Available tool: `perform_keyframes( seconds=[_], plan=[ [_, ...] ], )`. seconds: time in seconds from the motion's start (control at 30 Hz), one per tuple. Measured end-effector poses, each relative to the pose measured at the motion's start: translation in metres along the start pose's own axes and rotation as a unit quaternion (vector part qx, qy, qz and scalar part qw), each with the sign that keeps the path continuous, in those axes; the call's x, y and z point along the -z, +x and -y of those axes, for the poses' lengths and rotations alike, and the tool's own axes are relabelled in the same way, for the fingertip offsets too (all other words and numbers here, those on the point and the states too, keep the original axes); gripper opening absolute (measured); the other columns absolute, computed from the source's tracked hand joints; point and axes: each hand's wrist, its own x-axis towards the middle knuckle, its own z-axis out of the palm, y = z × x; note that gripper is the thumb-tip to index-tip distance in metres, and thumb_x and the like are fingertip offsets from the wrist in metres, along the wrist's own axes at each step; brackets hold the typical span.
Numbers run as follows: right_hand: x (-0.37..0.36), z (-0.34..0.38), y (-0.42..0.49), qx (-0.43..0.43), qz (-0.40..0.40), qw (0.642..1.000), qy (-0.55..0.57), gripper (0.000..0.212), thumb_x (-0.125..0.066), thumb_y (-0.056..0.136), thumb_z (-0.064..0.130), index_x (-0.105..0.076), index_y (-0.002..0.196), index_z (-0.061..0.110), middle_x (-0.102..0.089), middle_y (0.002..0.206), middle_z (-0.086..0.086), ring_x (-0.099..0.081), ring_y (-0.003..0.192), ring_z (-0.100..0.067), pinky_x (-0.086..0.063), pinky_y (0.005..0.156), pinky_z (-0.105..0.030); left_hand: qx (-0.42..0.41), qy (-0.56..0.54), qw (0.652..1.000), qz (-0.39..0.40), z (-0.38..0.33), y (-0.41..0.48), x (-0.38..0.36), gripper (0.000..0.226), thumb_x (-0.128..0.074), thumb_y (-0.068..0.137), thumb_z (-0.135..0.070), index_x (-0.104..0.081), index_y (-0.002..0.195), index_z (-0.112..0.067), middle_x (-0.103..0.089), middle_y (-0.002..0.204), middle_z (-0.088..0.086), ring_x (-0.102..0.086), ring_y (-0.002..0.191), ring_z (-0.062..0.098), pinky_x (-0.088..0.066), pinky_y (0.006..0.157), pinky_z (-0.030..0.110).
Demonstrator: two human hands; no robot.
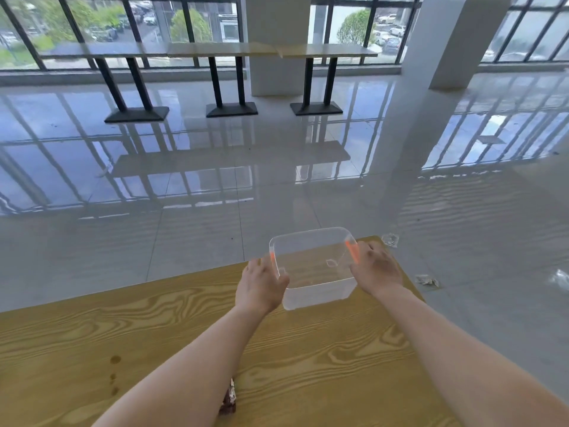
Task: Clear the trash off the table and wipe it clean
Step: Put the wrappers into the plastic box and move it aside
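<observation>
A clear plastic bin (317,292) with orange marks on its rim stands at the far right corner of the wooden table (323,359). My left hand (261,285) grips its left wall and my right hand (377,268) grips its right wall. The bin looks empty. A crumpled brown and white wrapper (229,399) lies on the table near the front, partly hidden by my left forearm. Brown liquid spots (114,372) stain the table at the left.
Scraps of crumpled clear trash lie on the shiny tiled floor to the right of the table: one (390,239) by the corner, another (426,280) further right. Long tables on black pedestals (215,50) line the windows at the back. A white pillar (446,41) stands right.
</observation>
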Motion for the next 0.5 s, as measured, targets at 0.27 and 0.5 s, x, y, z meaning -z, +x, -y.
perform_keyframes(
  seconds=[0.27,0.5],
  plan=[
    [-0.020,0.000,0.014,0.006,0.004,1.000,-0.006,0.065,-0.052,0.093,0.014,-0.026,0.152,0.024,-0.053,0.124,-0.012,-0.053,0.107,-0.030,-0.044,0.086,-0.037,0.005,-0.007,1.000,0.028,0.001,0.021,-0.021,0.070,-0.055,0.089,-0.031,-0.019,0.149,-0.024,-0.049,0.116,0.008,-0.052,0.098,0.024,-0.043,0.080,0.033],
    [-0.023,0.002,0.009,0.019,-0.011,1.000,-0.009,0.069,-0.050,0.092,-0.004,-0.030,0.153,0.021,-0.050,0.112,-0.009,-0.053,0.091,-0.024,-0.043,0.073,-0.030,-0.010,-0.038,0.999,-0.023,0.010,0.022,-0.018,0.047,-0.057,0.086,-0.018,-0.043,0.131,-0.019,-0.051,0.100,-0.001,-0.049,0.086,0.020,-0.038,0.071,0.031]
  ],
)
